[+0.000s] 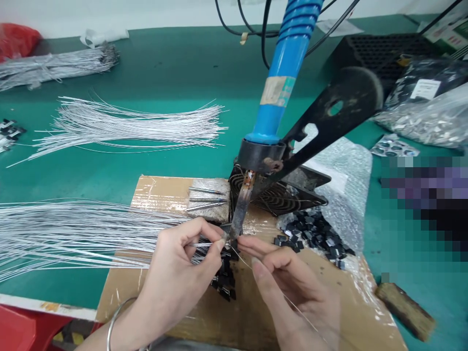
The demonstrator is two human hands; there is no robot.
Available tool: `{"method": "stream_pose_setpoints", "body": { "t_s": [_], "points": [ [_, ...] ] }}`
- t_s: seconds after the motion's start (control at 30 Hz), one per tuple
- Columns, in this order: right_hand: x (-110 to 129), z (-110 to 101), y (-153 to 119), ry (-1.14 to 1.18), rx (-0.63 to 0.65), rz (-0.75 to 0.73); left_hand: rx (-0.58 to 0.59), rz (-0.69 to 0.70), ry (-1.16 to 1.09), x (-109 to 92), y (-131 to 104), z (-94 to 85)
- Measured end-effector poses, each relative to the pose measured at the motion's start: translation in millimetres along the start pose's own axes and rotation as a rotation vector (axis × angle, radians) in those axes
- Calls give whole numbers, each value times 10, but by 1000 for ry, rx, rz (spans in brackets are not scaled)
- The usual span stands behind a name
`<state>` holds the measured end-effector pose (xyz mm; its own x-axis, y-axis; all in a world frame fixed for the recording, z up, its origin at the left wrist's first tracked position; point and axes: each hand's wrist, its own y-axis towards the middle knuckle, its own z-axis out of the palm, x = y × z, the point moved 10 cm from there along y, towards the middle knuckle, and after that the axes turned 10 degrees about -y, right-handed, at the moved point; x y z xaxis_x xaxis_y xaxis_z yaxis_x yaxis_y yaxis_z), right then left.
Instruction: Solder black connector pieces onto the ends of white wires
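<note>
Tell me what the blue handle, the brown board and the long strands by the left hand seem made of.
Blue handle: probably plastic, glossy, given its bright highlights.
Brown board: likely cardboard, matte, with shiny patches suggesting clear tape.
Long strands: perhaps wire, silvery-white and slim; whether coated or bare metal, I can't tell.

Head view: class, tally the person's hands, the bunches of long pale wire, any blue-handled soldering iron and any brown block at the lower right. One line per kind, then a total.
Hands: 2 (left hand, right hand)
Wire bunches: 3 (tied bunch, middle bunch, nearest bunch)
Blue-handled soldering iron: 1
Brown block: 1
Total: 7
</note>
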<state>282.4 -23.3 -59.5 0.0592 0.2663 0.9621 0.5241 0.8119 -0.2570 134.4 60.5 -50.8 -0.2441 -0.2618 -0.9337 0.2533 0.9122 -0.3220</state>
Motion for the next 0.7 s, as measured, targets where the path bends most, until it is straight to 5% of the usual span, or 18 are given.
{"method": "stream_pose_setpoints", "body": {
  "t_s": [0.7],
  "points": [
    [11,-7,-12,-33,-23,-35,-5,-21,36,7,-24,-1]
  ]
}}
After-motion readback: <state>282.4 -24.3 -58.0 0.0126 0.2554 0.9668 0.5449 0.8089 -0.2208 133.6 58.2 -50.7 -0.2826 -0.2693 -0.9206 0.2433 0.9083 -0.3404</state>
